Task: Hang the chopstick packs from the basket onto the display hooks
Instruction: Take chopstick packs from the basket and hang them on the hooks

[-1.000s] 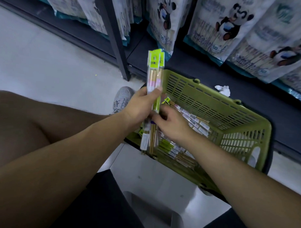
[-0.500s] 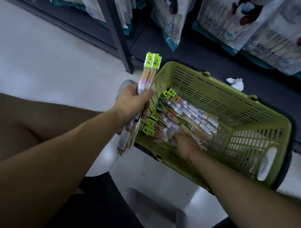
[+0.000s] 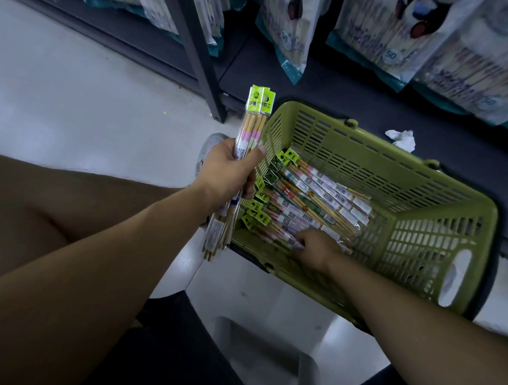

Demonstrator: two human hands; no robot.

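The left hand [image 3: 229,174], arm outstretched, grips a bundle of chopstick packs [image 3: 257,111] upright just beside the green basket [image 3: 435,242]. The right hand [image 3: 317,249] reaches down inside, fingers on the loose packs [image 3: 313,194] piled there; whether it grasps one cannot be made out.

The right hand [image 3: 314,249] sits low in the basket [image 3: 419,198], with slotted walls around it and loose packs [image 3: 313,191] ahead of its fingers; only upward is open. Beyond the left hand [image 3: 227,171] and its gripped bundle [image 3: 253,126] stand a shelf post [image 3: 198,55] and hanging bags [image 3: 287,35]; bare floor [image 3: 77,94] lies left.
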